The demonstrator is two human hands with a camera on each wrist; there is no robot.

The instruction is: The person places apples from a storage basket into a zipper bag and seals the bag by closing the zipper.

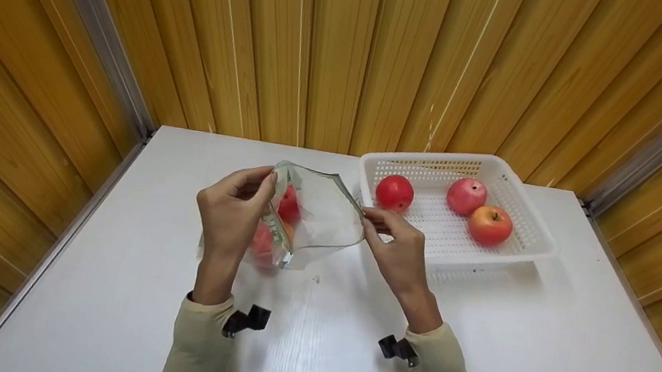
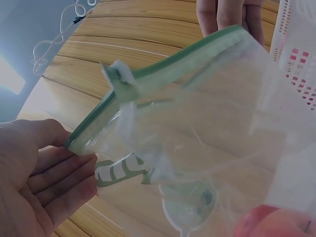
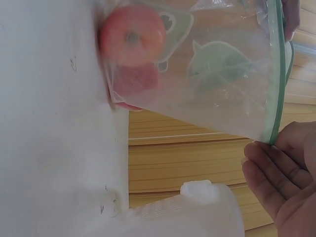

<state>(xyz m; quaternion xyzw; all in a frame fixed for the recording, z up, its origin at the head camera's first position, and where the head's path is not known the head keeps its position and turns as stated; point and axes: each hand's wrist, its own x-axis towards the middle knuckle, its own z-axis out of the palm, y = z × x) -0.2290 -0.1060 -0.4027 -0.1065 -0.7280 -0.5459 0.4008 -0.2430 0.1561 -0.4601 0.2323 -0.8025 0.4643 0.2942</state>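
Between the two hands a clear zip bag (image 1: 331, 216) with a green rim and printed green shapes is held with its mouth spread wide. My left hand (image 1: 233, 210) pinches the rim at one side between thumb and fingers. At the opposite corner, my right hand (image 1: 400, 250) pinches the edge, which the right wrist view also shows. Several red fruits lie at the bottom of the bag, including an apple (image 3: 132, 37) seen through the plastic. A small white zip slider (image 1: 287, 259) sits on the near end of the rim.
A white perforated basket (image 1: 494, 256) stands right of the bag, close to my right hand. It holds a bright red fruit (image 1: 395, 193), a pinkish fruit (image 1: 467, 196) and a red-yellow apple (image 1: 490, 225). Wood-patterned panels (image 1: 343, 59) rise behind the white table (image 1: 316, 342).
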